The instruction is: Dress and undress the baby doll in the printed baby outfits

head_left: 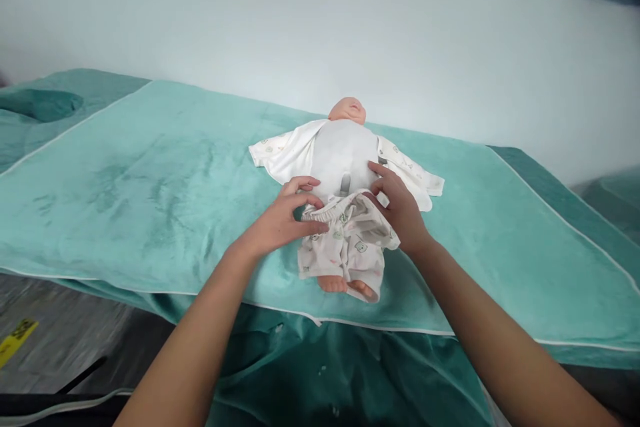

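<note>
A baby doll [345, 153] with a grey-white torso lies on its back, its head toward the wall and its feet toward me. White printed pants [345, 240] cover its legs up to the hips, and the toes show below the cuffs. My left hand [283, 217] has its thumb and index finger on the left side of the elastic waistband. At the other side, my right hand [397, 203] grips the waistband by its edge, with the index finger stretched against the torso. An open white printed shirt [293, 150] spreads out at both sides of the doll.
Green velvety cloth with white piping [150, 200] covers the bed under the doll and hangs down in front. A white wall [300, 27] rises behind it. On the floor at lower left lie a yellow label [17, 341] and a pale cable [75, 405].
</note>
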Tool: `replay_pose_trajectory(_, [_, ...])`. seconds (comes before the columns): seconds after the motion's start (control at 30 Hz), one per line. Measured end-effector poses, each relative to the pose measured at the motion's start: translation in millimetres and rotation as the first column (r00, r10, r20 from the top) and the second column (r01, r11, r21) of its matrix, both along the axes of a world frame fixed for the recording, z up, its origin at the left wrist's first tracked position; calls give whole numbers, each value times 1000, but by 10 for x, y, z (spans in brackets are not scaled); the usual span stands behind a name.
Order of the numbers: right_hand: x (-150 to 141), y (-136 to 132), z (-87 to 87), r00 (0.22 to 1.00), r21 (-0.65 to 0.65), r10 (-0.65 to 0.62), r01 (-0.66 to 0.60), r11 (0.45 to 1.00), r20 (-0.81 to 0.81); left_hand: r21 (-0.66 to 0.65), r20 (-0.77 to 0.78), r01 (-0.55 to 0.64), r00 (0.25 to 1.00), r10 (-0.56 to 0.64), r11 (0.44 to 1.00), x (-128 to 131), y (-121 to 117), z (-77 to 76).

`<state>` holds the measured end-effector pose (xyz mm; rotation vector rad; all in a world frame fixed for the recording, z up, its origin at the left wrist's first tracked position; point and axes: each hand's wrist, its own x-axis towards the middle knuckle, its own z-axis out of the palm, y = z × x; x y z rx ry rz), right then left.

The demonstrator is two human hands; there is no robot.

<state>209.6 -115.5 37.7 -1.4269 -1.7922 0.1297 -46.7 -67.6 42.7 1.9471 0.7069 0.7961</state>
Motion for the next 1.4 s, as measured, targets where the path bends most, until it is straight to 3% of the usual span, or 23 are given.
replay_pose_trajectory(0.13, [0, 94, 60, 994, -71, -80, 75, 995, -73, 191, -103, -54, 992, 75, 980, 137, 32, 100])
replay_pose_trajectory(0.27, [119, 355, 160, 972, -36, -222, 220, 975, -78, 246, -181, -223, 946, 270, 943, 318, 200, 123])
replay_pose_trajectory(0.4, [160, 583, 26, 931, -18, -197, 201, 979, -308, 161, -39, -389, 916, 399, 907, 447, 389, -33])
replay_pose_trajectory(0.5, [128, 579, -174, 860, 21, -175, 211, 977, -480, 12, 103, -487, 869, 483, 873, 476, 451, -217])
replay_pose_trajectory(0.57, [119, 526, -256, 843, 13, -211, 250, 968, -495, 12, 165, -507, 851, 498, 862, 475, 455, -302])
replay_pose_trajectory(0.67, [145, 459, -266, 824, -125, -234, 197, 972, -517, 28, 238, -513, 837, 493, 858, 467, 439, -330])
replay_pose_trajectory(0.77, [193, 432, -221, 793, -222, -192, 74, 972, -578, -128, 229, -509, 820, 525, 851, 459, 424, -293])
replay_pose_trajectory(0.87, [241, 412, -206, 796, -220, -120, -18, 975, -594, -239, 224, -511, 798, 559, 825, 449, 419, -265])
replay_pose_trajectory(1.13, [374, 313, -281, 781, -233, 21, -211, 949, -624, -362, 268, -470, 775, 572, 805, 405, 439, -260])
replay_pose_trajectory(1.27, [391, 287, -301, 721, -229, 55, -290, 929, -691, -450, 338, -357, 780, 526, 818, 375, 468, -281])
replay_pose_trajectory(1.4, [357, 294, -304, 709, -234, 16, -254, 938, -705, -542, 346, -198, 833, 431, 817, 344, 463, -265])
